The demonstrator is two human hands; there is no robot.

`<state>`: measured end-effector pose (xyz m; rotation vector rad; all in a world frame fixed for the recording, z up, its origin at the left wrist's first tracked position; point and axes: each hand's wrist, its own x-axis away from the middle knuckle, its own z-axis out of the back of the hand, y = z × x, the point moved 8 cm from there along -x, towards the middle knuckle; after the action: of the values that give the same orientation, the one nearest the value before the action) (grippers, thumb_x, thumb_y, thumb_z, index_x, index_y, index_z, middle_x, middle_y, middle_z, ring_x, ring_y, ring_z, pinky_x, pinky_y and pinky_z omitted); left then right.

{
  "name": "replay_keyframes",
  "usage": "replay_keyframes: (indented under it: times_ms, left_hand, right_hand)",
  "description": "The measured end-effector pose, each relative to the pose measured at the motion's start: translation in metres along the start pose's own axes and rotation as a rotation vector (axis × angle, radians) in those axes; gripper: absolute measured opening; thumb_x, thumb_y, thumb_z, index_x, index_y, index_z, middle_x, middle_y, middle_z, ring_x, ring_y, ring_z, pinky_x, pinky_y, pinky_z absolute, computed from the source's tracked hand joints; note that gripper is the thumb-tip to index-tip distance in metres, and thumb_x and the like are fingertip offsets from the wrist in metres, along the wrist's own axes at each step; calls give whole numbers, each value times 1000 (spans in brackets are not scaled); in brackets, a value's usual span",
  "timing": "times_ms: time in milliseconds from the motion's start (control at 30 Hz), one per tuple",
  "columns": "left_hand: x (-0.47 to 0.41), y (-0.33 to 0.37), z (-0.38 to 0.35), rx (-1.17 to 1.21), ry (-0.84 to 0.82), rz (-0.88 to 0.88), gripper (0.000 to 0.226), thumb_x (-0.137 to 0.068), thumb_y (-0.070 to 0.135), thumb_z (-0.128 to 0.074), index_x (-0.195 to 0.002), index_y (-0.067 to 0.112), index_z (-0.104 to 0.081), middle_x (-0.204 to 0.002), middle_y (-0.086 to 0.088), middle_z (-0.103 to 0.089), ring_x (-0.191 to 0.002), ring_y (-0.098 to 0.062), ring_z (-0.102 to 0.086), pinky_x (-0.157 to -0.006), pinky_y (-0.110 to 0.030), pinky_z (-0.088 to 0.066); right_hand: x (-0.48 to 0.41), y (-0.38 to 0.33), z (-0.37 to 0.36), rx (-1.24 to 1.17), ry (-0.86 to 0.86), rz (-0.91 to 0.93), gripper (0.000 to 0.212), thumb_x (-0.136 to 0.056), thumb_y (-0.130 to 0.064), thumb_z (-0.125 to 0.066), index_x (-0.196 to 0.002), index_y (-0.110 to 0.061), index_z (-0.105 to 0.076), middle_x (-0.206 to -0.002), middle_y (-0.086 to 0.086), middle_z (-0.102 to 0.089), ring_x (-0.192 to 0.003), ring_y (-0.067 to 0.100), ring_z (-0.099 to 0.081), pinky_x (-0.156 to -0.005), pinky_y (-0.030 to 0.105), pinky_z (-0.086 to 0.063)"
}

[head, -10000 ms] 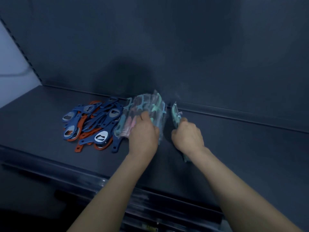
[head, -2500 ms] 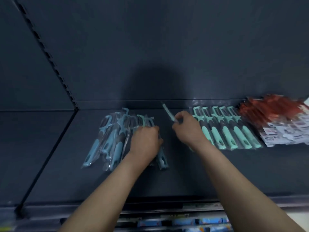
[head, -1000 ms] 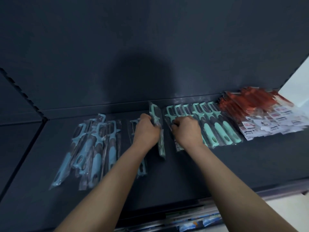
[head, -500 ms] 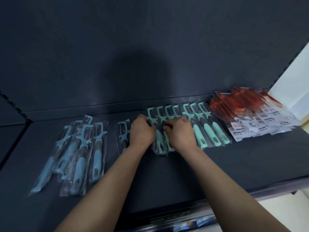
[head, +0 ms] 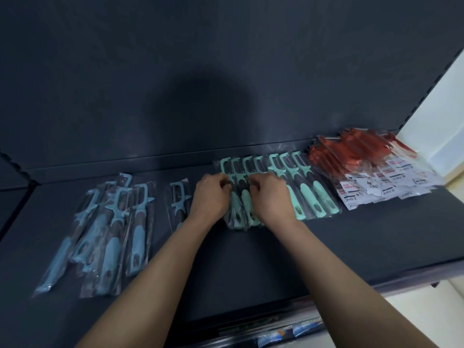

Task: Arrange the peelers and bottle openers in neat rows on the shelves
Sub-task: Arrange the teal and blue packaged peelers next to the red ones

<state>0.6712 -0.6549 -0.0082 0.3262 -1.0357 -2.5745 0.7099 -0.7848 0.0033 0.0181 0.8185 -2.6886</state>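
Note:
A row of mint-green peelers (head: 305, 189) in clear sleeves lies side by side on the dark shelf (head: 276, 247). My left hand (head: 209, 197) and my right hand (head: 271, 198) both sit on the left end of that row, fingers curled onto the wrapped green peelers between them. One blue peeler (head: 178, 197) lies alone just left of my left hand. A loose pile of blue peelers (head: 108, 232) is spread at the shelf's left. The handles under my palms are hidden.
A heap of red packaged items (head: 371, 169) with white labels fills the shelf's right end. The dark back panel (head: 226, 71) rises behind. The shelf's front edge (head: 326, 295) runs below my forearms, with a lower shelf's goods (head: 288, 335) beneath.
My left hand carried a green peeler rightward and set it against the row's left end. Both hands have closed in on the row. The view has shifted right.

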Motion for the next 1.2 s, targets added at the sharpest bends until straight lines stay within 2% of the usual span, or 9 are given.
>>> replay_keyframes:
  times_ms: [67, 200, 333, 467, 533, 600, 733, 1000, 1200]
  left_hand:
    - [1, -1, 8, -14, 13, -4, 26, -93, 12, -50, -116, 9, -62, -109, -16, -55, -95, -21, -53, -77, -18, -34]
    - [12, -5, 36, -60, 94, -32, 26, -92, 8, -51, -116, 7, -61, -111, -16, -56, -99, -25, -56, -87, -26, -42]
    - [28, -17, 68, -186, 180, -52, 25, -89, 4, -51, -111, 4, -62, -107, -18, -57, -100, -31, -53, -88, -35, -41]
    - [49, -44, 100, -396, 241, 9, 17, -88, 8, -51, -101, 3, -62, -102, -19, -56, -97, -34, -52, -85, -35, -36]
    - [58, -63, 110, -571, 193, 103, 21, -88, 19, -55, -102, 4, -60, -108, -19, -56, -103, -34, -52, -87, -37, -38]
    - [66, -77, 115, -698, 123, 155, 29, -88, 29, -58, -104, 6, -59, -110, -17, -59, -103, -32, -55, -85, -36, -42]
    - [73, -92, 121, -684, 65, 146, 37, -85, 41, -62, -96, 6, -61, -104, -14, -64, -99, -29, -58, -79, -33, -43]
    - [78, -97, 126, -577, 38, 134, 40, -76, 43, -71, -73, 10, -49, -94, -14, -63, -90, -29, -57, -65, -30, -34]
    - [73, -93, 124, -618, 26, 139, 35, -84, 13, -61, -61, 12, -34, -87, -12, -62, -75, -24, -56, -58, -30, -38]
  right_hand:
    - [1, -5, 4, -13, 27, 11, 30, -92, -9, -45, -116, -11, -63, -110, 13, -61, -104, 29, -55, -76, 27, -41]
    - [5, -31, 2, -44, 34, 67, 31, -92, -14, -49, -121, -11, -60, -117, 12, -59, -109, 28, -53, -89, 33, -44]
    - [13, -70, -19, -50, -72, 183, 29, -90, -19, -54, -117, -10, -62, -111, 14, -63, -103, 29, -57, -89, 34, -45]
    - [30, -104, -53, -15, -232, 242, 25, -87, -30, -60, -100, -9, -65, -100, 12, -68, -95, 30, -61, -80, 34, -49]
    - [37, -113, -69, 6, -303, 217, 30, -83, -39, -64, -90, -10, -61, -95, 11, -65, -91, 30, -61, -69, 30, -44]
    - [42, -120, -81, 48, -352, 198, 37, -79, -44, -69, -90, -12, -54, -100, 12, -62, -92, 30, -59, -67, 29, -40]
    - [47, -133, -96, 80, -374, 163, 40, -79, -29, -70, -106, -9, -49, -111, 15, -55, -99, 34, -56, -74, 34, -45]
    - [49, -135, -87, 30, -270, 85, 28, -82, -17, -59, -107, -8, -50, -108, 16, -60, -97, 35, -58, -68, 29, -39]
    - [46, -124, -67, -70, -165, 5, 21, -88, -10, -53, -107, -5, -47, -111, 18, -61, -100, 35, -58, -70, 27, -37]
